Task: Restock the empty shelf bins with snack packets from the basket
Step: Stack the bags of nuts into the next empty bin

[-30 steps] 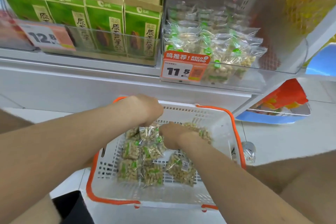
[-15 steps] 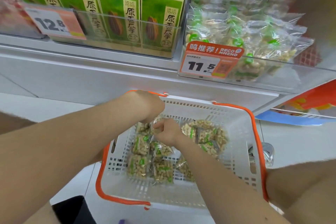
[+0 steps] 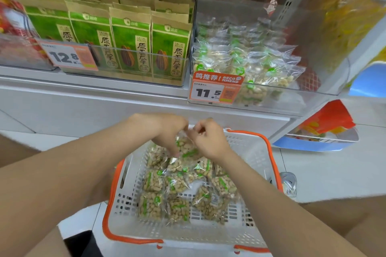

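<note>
Both hands are closed on a snack packet [image 3: 186,149] held just above the far end of the basket [image 3: 253,153] — the left hand [image 3: 167,134] has its fingers curled down over the packet's left side, and the right hand [image 3: 210,142] pinches its crinkled top edge. The fingers cover most of it, so it cannot be told whether one packet or a small bunch is caught up. The loose packets [image 3: 177,185] lie in a heap on the basket floor below. On the shelf above, the clear bin [image 3: 302,98] behind the 11.5 price tag [image 3: 211,89] holds the same packets toward its left and front, with bare space on its right side. The green seed bags [image 3: 129,44] fill the bin beside it on the left.

The step in hand looks like gathering and lifting. To do it well, the person should probably grip the packet body rather than the slippery seal. They can then raise it clear of the basket rim, carry it over the bin's front lip and lay it in the open right part — flat and label forward, matching the rows. Squeezing hard would risk crushing the contents, while a thin pinch may let the film slide out
</note>
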